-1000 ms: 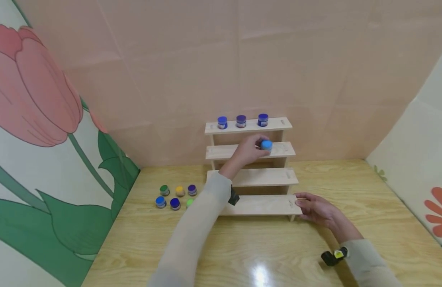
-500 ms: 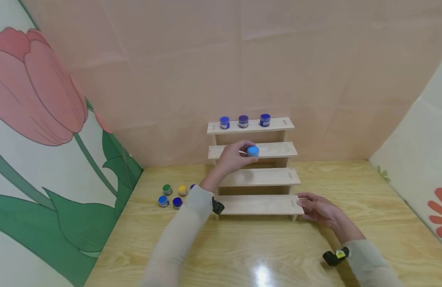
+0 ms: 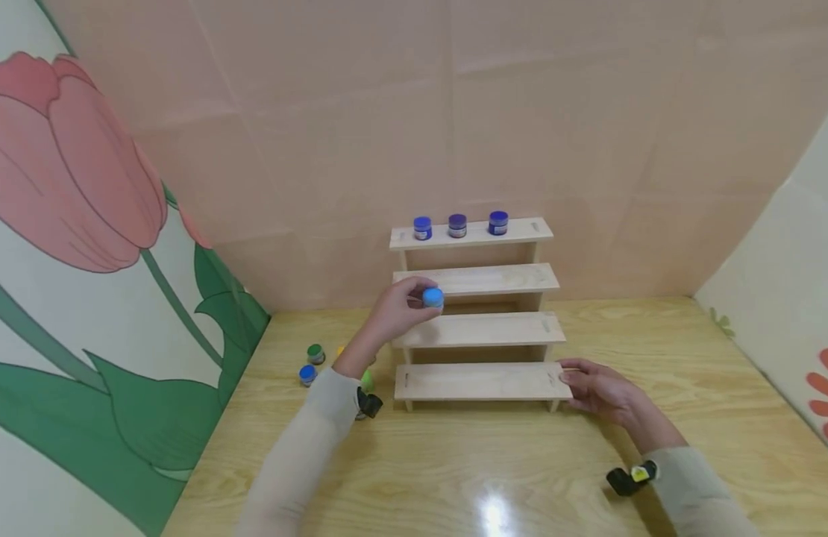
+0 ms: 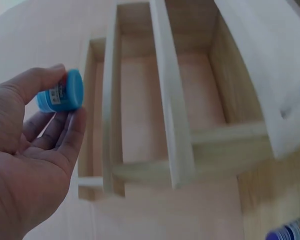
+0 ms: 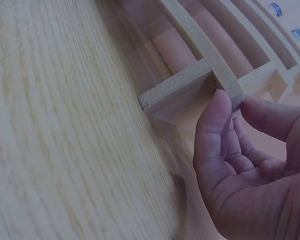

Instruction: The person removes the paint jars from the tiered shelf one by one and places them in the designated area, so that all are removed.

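Observation:
My left hand (image 3: 395, 312) pinches a small light-blue paint jar (image 3: 433, 298) between thumb and fingers. In the head view the jar overlaps the left part of the middle steps of a wooden tiered shelf (image 3: 481, 382). The left wrist view shows the jar (image 4: 64, 92) tipped on its side relative to that camera, its label facing out. My right hand (image 3: 600, 394) grips the right end of the lowest step; the right wrist view has thumb and forefinger pinching the board's corner (image 5: 232, 97). Three dark-blue and purple jars (image 3: 457, 226) stand spaced along the top step.
On the table (image 3: 454, 462) left of the shelf stand several more jars, among them a green-lidded jar (image 3: 315, 353), a blue-lidded jar (image 3: 308, 374) and a light-green jar (image 3: 367, 380). My left forearm partly hides this group. A pink backdrop (image 3: 333, 149) rises behind the shelf.
My left hand has carried the light-blue jar leftward and somewhat down, from the right of the second step to the shelf's left side. The right hand keeps its hold on the lowest step.

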`<state>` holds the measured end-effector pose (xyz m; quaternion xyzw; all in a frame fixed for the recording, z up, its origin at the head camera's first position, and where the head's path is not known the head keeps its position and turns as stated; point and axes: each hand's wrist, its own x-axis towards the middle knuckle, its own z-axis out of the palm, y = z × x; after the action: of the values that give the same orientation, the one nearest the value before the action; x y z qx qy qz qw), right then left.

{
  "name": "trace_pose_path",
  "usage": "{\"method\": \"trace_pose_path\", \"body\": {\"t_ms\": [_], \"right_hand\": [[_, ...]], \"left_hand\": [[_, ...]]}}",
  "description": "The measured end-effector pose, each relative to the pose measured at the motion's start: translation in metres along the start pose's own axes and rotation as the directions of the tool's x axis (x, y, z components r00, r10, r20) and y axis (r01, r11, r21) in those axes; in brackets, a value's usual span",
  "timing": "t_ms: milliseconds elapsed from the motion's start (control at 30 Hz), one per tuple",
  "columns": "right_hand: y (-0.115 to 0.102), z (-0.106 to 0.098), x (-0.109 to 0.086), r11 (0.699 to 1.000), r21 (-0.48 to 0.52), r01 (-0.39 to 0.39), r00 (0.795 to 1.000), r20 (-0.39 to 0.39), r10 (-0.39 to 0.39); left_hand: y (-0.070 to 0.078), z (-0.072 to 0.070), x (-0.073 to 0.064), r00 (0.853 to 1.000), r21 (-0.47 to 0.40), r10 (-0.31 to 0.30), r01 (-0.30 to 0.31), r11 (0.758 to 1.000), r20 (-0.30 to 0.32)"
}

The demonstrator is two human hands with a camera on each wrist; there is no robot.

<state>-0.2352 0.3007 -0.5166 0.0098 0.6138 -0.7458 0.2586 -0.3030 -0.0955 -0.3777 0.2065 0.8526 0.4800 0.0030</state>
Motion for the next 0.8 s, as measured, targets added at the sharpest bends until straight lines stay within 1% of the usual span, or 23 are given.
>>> {"method": "trace_pose_path", "body": {"t_ms": [200,367,433,600,800], "right_hand": [[0.001,-0.001,0.000,1.000,0.009,-0.003,1.000,0.004,0.002],[0.001,-0.002,0.001,1.000,0.013,-0.010,1.000,-0.001,0.010],[0.002,-0.003,0.002,1.000,0.009,-0.017,1.000,-0.006,0.017],[0.003,-0.005,0.002,1.000,0.000,-0.019,1.000,-0.009,0.019],[-0.001,-0.003,0.003,1.000,-0.004,-0.022,1.000,-0.014,0.021]], "left_hand": [[-0.015,-0.015,-0.019,1.000,0.035,0.003,-0.003,0.999,-0.006],[-0.026,-0.027,-0.037,1.000,0.014,-0.017,0.017,1.000,-0.007],[-0.031,-0.031,-0.043,1.000,-0.001,-0.015,0.015,1.000,-0.005],[-0.045,-0.043,-0.058,1.000,0.005,-0.024,0.024,1.000,-0.011],[-0.059,-0.056,-0.076,0.997,0.037,-0.065,0.066,0.997,-0.029]]}}
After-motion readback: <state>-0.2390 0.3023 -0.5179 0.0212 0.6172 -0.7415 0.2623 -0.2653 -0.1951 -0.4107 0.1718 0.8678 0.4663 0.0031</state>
